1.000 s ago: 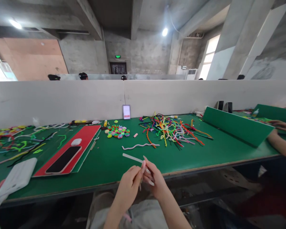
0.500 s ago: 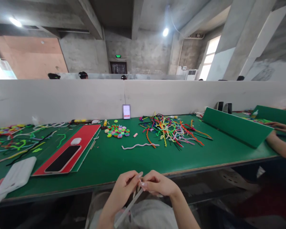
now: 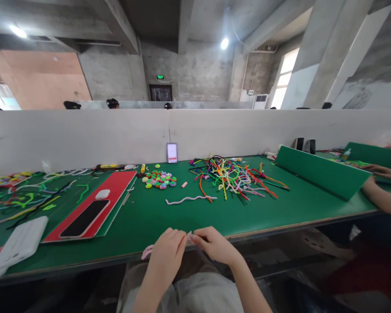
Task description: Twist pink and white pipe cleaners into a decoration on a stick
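Just off the table's front edge, my left hand (image 3: 168,252) and my right hand (image 3: 215,247) meet at the fingertips. Both are closed on a pale pink fuzzy stem (image 3: 147,251), whose curled end sticks out left of my left hand. A small bit of it shows between the fingertips; the rest is hidden by the hands. Farther back on the green table lie a wavy pale stem (image 3: 190,199), a small pink piece (image 3: 184,184), a cluster of colourful small pieces (image 3: 159,179) and a tangled heap of coloured stems (image 3: 234,176).
A red board (image 3: 119,187) with a dark phone (image 3: 84,218) and a white case lies at left, beside a white power bank (image 3: 21,241). An upright phone (image 3: 172,153) leans on the partition. Right, a green board (image 3: 322,171) stands near another person's hand (image 3: 382,171).
My left hand has turned over, its back now facing up. The pale stem that hung down between my hands now shows to the left of my left hand.
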Demonstrator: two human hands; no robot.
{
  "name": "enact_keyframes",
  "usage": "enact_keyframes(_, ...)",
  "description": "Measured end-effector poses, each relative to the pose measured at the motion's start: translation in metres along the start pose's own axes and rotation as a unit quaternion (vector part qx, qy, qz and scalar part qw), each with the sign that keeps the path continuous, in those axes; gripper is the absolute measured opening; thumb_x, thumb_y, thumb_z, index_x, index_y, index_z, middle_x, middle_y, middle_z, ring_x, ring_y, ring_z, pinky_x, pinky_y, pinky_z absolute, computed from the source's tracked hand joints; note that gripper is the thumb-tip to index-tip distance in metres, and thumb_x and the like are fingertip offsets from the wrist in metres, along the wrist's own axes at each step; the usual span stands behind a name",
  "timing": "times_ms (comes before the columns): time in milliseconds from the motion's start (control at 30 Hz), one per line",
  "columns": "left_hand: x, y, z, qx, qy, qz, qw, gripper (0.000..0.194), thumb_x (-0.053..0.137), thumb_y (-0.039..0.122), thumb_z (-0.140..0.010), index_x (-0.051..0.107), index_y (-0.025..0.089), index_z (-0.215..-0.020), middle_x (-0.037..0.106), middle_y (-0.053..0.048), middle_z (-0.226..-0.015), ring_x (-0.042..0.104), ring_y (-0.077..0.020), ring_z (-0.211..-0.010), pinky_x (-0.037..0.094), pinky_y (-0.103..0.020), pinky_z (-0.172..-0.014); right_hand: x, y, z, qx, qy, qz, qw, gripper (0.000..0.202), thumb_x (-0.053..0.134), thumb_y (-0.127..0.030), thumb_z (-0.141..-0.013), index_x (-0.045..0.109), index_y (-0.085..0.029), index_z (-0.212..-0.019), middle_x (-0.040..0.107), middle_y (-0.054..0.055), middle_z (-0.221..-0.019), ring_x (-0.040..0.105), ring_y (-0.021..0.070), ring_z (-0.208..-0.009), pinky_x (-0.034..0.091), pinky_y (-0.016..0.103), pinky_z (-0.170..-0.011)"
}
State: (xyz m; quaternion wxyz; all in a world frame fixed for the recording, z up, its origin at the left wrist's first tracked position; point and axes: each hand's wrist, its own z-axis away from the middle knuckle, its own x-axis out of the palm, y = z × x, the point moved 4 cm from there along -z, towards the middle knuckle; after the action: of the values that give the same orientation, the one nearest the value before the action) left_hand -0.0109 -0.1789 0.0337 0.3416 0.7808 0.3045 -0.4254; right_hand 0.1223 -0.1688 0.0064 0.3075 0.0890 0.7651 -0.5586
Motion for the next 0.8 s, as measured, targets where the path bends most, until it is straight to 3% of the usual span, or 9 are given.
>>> enact_keyframes(167, 0.003, 0.000, -0.002, -0.020, -0.011, -0.011, 1.000, 0.035, 0.026, 0.023, -0.087, 0.060, 0.018, -0.078, 0.063, -0.006, -0.074, 0.055, -0.0177, -0.071, 0.042, -0.028, -0.063, 0.004, 0.002, -0.004, 0.010, 0.063, 0.086, 0.994, 0.040, 0.037, -0.038, -0.085, 0.043, -0.017, -0.053, 0.038, -0.004, -0.048, 0.030, 0.0088, -0.048, 0.019, 0.022, -0.047)
enact_keyframes(367, 0.004, -0.002, -0.002, -0.062, -0.022, 0.055, 0.996, 0.035, 0.027, 0.020, -0.085, 0.058, 0.019, -0.101, 0.064, -0.007, -0.097, 0.059, -0.0175, -0.089, 0.043, -0.027, -0.076, 0.006, -0.001, -0.006, 0.027, 0.160, 0.100, 0.982, 0.038, 0.033, -0.037, -0.088, 0.042, -0.018, -0.056, 0.040, -0.003, -0.049, 0.032, 0.0097, -0.047, 0.018, 0.022, -0.048)
enact_keyframes(467, 0.003, -0.001, 0.000, -0.123, -0.043, 0.114, 0.985, 0.035, 0.030, 0.024, -0.084, 0.050, 0.024, -0.113, 0.067, -0.004, -0.084, 0.062, -0.0165, -0.077, 0.043, -0.025, -0.069, 0.005, -0.001, -0.006, 0.027, 0.194, 0.086, 0.977, 0.037, 0.033, -0.037, -0.088, 0.040, -0.019, -0.057, 0.038, -0.003, -0.049, 0.031, 0.0096, -0.046, 0.017, 0.022, -0.047)
enact_keyframes(600, 0.002, 0.001, 0.001, -0.177, -0.003, 0.248, 0.952, 0.044, 0.032, 0.029, -0.084, 0.025, 0.023, -0.127, 0.060, 0.004, -0.060, 0.058, -0.0141, -0.055, 0.042, -0.023, -0.059, 0.004, -0.004, -0.005, 0.014, 0.222, 0.042, 0.974, 0.034, 0.033, -0.036, -0.088, 0.041, -0.018, -0.060, 0.037, -0.004, -0.050, 0.033, 0.0091, -0.046, 0.020, 0.022, -0.048)
enact_keyframes(800, 0.014, -0.002, 0.000, -0.216, 0.090, 0.479, 0.846, 0.031, 0.045, 0.037, -0.079, 0.028, 0.022, -0.101, 0.054, 0.007, -0.056, 0.045, -0.0081, -0.038, 0.036, -0.018, -0.041, 0.002, -0.011, -0.004, 0.003, 0.271, -0.069, 0.960, 0.034, 0.032, -0.036, -0.089, 0.040, -0.018, -0.061, 0.034, -0.006, -0.048, 0.033, 0.0079, -0.045, 0.024, 0.020, -0.047)
